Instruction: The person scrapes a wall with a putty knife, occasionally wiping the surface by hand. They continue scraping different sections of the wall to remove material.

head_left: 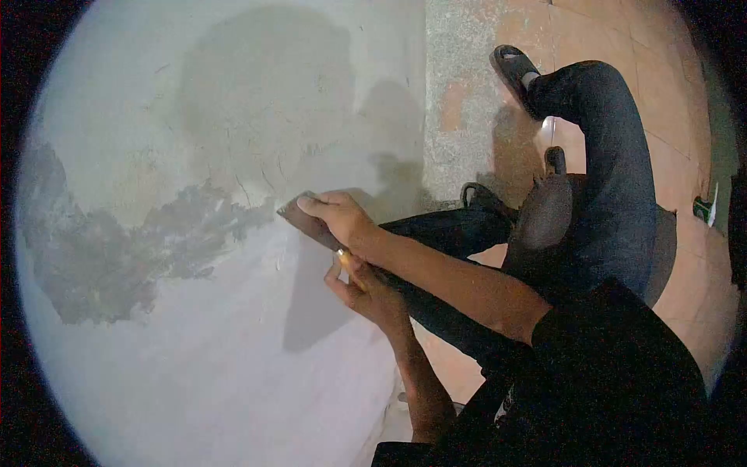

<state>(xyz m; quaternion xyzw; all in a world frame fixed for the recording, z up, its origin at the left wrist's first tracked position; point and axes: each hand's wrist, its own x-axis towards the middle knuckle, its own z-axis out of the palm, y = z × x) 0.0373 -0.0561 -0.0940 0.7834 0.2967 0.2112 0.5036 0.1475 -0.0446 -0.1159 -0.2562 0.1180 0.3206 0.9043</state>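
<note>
A putty knife (313, 226) with a broad dark blade and a yellowish handle is at the wall (233, 373), its front corner at the edge of a grey patch of filler (167, 237). My right hand (346, 219) is closed on the blade, the thumb lying over its flat side. Just below it, my left hand (369, 294) grips the handle, fingers curled round it. Thin cracks (243, 187) run through the wall above the blade. I cannot make out whether any filler sits on the blade.
My bent legs (615, 156) and dark sandals (515, 74) take up the right side. Beneath me is a dark low seat (545, 214). A rough grey strip (459, 101) borders the wall, with orange floor tiles (654, 47) beyond. A small green object (704, 208) lies at far right.
</note>
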